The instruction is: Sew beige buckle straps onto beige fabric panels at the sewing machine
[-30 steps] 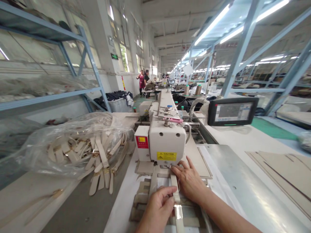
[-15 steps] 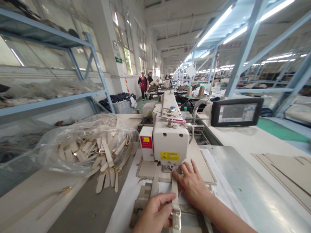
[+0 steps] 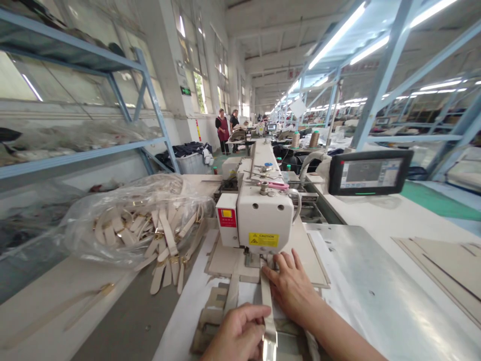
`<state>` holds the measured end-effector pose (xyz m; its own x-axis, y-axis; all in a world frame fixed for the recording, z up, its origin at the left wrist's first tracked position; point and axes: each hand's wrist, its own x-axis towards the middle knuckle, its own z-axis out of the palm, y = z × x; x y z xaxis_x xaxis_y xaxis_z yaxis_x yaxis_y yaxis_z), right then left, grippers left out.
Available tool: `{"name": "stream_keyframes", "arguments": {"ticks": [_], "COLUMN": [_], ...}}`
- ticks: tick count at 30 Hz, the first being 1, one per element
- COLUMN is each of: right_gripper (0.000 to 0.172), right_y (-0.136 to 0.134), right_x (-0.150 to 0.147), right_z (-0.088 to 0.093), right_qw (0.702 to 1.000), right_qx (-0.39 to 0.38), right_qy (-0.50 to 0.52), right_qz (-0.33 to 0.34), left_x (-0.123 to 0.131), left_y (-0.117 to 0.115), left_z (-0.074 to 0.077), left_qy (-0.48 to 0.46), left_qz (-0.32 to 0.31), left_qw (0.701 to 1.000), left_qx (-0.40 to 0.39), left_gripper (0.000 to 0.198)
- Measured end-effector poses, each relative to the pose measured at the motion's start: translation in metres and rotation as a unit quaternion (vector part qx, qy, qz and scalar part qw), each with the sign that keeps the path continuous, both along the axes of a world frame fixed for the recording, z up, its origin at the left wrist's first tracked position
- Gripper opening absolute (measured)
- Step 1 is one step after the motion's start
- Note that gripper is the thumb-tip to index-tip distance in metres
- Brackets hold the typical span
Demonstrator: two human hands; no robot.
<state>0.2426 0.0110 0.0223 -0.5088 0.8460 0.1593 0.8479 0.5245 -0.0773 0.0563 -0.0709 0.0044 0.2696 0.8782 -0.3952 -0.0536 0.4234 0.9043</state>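
A beige strap (image 3: 266, 291) with a shiny metal buckle (image 3: 269, 338) runs from under the head of a white sewing machine (image 3: 265, 215) toward me. My left hand (image 3: 242, 328) pinches the strap near the buckle. Beside the needle area, my right hand (image 3: 291, 283) presses its fingertips on the strap's far end, fingers bent and slightly apart. Under the head lies a beige panel (image 3: 311, 260) on white material. A second beige strap (image 3: 233, 291) lies to the left of the held one.
On the left, a clear plastic bag (image 3: 86, 215) spills beige straps with gold buckles. A control screen (image 3: 370, 173) stands at the right. More beige panels (image 3: 443, 265) lie at the right edge. Two people (image 3: 222, 131) stand far back beside other machines.
The panel beneath the machine head has shifted slightly left and toward the back. Both hands have moved a little left with the strap, keeping their hold on it.
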Motion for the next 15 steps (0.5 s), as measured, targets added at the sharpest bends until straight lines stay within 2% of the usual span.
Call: {"name": "stream_keyframes", "arguments": {"ticks": [4,8,11,15], "right_gripper": [0.039,0.044,0.048,0.07], "right_y": [-0.005,-0.001,-0.003,-0.024], "right_x": [0.008,0.021,0.04,0.077], "right_z": [-0.003,-0.006,-0.004,0.005], "right_qw": [1.0,1.0,0.998,0.991], "right_qx": [0.0,-0.015,-0.056,-0.104], "right_qy": [-0.003,0.01,0.034,0.048], "right_qz": [-0.003,-0.012,0.017,0.069], "left_x": [0.006,0.016,0.016,0.004], "left_y": [-0.005,0.0,0.005,0.006], "left_z": [0.001,-0.005,-0.011,-0.008], "left_qy": [0.028,0.005,-0.021,-0.043], "left_qz": [-0.03,-0.027,-0.029,-0.041], "left_qw": [0.999,0.999,0.998,0.998], "left_qx": [0.015,0.03,0.044,0.033], "left_gripper": [0.044,0.053,0.06,0.067]}}
